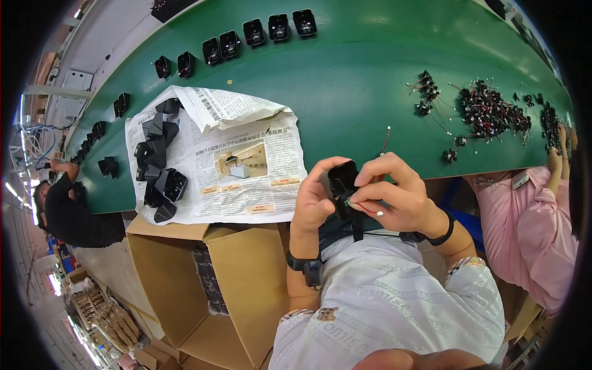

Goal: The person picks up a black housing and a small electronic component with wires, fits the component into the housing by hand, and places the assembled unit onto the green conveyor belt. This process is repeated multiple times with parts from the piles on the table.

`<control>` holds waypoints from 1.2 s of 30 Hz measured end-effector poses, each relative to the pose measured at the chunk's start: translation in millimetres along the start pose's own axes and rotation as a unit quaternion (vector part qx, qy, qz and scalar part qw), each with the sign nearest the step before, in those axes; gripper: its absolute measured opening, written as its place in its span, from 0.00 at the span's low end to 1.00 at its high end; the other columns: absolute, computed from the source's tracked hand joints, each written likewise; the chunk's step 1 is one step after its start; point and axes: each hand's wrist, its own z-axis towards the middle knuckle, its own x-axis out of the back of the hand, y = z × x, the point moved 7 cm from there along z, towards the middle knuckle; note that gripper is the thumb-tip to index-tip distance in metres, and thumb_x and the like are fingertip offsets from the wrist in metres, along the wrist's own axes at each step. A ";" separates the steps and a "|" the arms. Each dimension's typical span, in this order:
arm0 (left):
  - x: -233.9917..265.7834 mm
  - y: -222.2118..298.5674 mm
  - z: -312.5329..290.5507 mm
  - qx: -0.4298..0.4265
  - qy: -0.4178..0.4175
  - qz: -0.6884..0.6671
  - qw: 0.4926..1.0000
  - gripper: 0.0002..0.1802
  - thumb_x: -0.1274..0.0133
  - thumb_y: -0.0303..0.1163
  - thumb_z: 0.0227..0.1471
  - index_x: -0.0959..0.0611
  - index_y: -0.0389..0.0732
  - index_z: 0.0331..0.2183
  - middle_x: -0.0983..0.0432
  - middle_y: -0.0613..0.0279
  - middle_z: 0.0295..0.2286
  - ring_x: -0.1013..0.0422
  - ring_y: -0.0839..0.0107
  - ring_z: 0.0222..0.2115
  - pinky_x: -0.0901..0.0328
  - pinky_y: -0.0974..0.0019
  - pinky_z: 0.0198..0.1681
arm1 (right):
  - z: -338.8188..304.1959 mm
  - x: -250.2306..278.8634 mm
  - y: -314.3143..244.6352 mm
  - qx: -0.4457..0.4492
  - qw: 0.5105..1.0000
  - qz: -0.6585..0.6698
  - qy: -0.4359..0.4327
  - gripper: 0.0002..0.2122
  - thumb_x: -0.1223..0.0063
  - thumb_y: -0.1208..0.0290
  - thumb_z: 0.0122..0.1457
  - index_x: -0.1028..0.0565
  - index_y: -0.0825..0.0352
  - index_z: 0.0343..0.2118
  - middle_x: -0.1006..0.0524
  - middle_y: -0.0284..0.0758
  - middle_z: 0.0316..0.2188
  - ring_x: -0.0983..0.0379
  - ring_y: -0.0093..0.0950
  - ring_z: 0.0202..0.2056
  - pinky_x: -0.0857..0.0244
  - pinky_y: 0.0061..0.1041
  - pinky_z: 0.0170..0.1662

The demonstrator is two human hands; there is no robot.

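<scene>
In my left hand (pixel 312 196) is a black plastic housing (pixel 341 180), hollow side up, gripped between thumb and fingers at the table's front edge. My right hand (pixel 394 191) pinches a small part with thin wires (pixel 368 210) at the housing's opening. A white plug (pixel 379 213) hangs at the end of one wire, below the fingers. Another red wire (pixel 386 140) with a pale tip sticks up beyond my right hand. My fingers hide most of the small part. To the left, a newspaper sheet (pixel 246 200) bears a pile of black housings (pixel 154 139).
A green table (pixel 357 80) holds a row of housings (pixel 254 32) at the back. Wired parts (pixel 490 108) are heaped at right. Below the newspaper stands an open cardboard box (pixel 246 283). People sit at far left (pixel 80 213) and, in pink (pixel 524 228), at right.
</scene>
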 end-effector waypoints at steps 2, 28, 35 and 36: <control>-0.3 -2.9 -0.8 0.007 -0.004 -0.008 1.000 0.54 0.28 0.57 0.41 0.33 0.31 0.58 0.27 0.61 0.49 0.29 0.74 0.49 0.34 0.69 0.53 | 0.3 0.5 0.3 -0.023 1.000 0.002 0.002 0.11 0.30 0.82 0.43 0.19 0.65 0.30 0.26 0.36 0.39 0.29 0.29 0.31 0.33 0.24 0.30; -2.0 -7.2 6.9 -0.027 0.045 0.034 0.998 0.54 0.31 0.59 0.43 0.33 0.30 0.58 0.28 0.59 0.50 0.29 0.72 0.50 0.34 0.67 0.53 | -27.6 0.5 12.7 -0.192 0.971 0.076 0.119 0.06 0.34 0.79 0.50 0.21 0.68 0.30 0.27 0.38 0.41 0.30 0.26 0.33 0.33 0.23 0.36; -4.3 -2.9 7.3 -0.041 0.052 0.019 0.998 0.53 0.32 0.57 0.45 0.34 0.30 0.59 0.30 0.57 0.52 0.30 0.70 0.51 0.34 0.65 0.55 | -21.1 -0.8 18.0 -0.163 0.982 0.021 0.094 0.06 0.34 0.79 0.49 0.21 0.66 0.30 0.26 0.38 0.43 0.29 0.28 0.35 0.35 0.24 0.35; -4.8 -3.3 9.6 -0.030 0.043 0.023 0.998 0.53 0.32 0.57 0.45 0.34 0.30 0.59 0.30 0.57 0.52 0.30 0.70 0.51 0.35 0.66 0.55 | -18.0 -0.7 18.4 -0.146 0.987 -0.003 0.073 0.07 0.34 0.79 0.47 0.21 0.65 0.30 0.26 0.37 0.44 0.29 0.30 0.37 0.34 0.26 0.37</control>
